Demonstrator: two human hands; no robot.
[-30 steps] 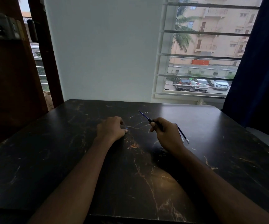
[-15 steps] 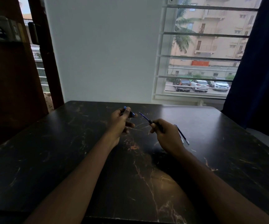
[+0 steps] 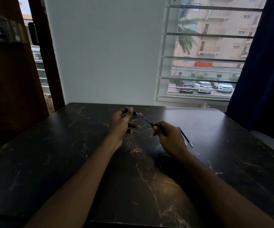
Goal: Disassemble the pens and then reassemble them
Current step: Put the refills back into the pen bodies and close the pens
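Note:
My left hand (image 3: 121, 124) is raised above the dark table and pinches a short blue pen barrel (image 3: 135, 112) between thumb and fingers. My right hand (image 3: 169, 137) grips the dark front section of a pen, its thin blue refill (image 3: 145, 118) sticking out up and left. The refill's end meets the open end of the barrel. Just right of my right hand, two thin refills (image 3: 184, 136) lie side by side on the table.
The black marble-patterned table (image 3: 83, 162) reaches to a white wall. A barred window (image 3: 205, 56) is at the back right and a dark blue curtain (image 3: 264, 63) hangs along the right side. A dark wooden door frame (image 3: 47, 55) stands at the left.
My left hand picked the blue barrel up off the table and lifted it. It then brought the barrel's end to the tip of the refill. My right hand barely moved.

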